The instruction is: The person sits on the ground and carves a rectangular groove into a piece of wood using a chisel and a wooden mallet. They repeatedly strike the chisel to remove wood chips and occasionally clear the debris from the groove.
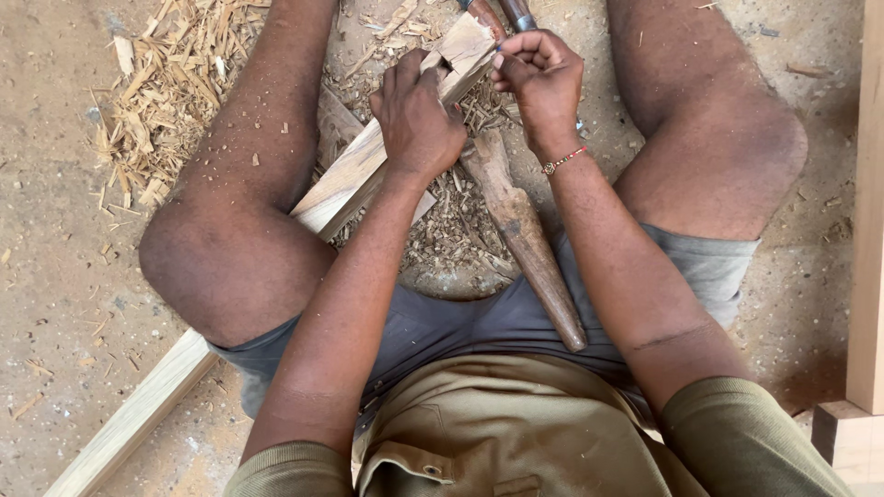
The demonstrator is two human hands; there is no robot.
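My left hand (416, 118) clamps the wood strip (354, 170), right hand (539, 74) pinches a pencil (498, 44) at its notched end w/ chips (451, 235) below; mallet (523, 230) beside wrist, unused — cut approx. part-done.

Wood shavings pile (166, 92) upper left on dirt floor (55, 304); pale timber block (852, 442) lower right.
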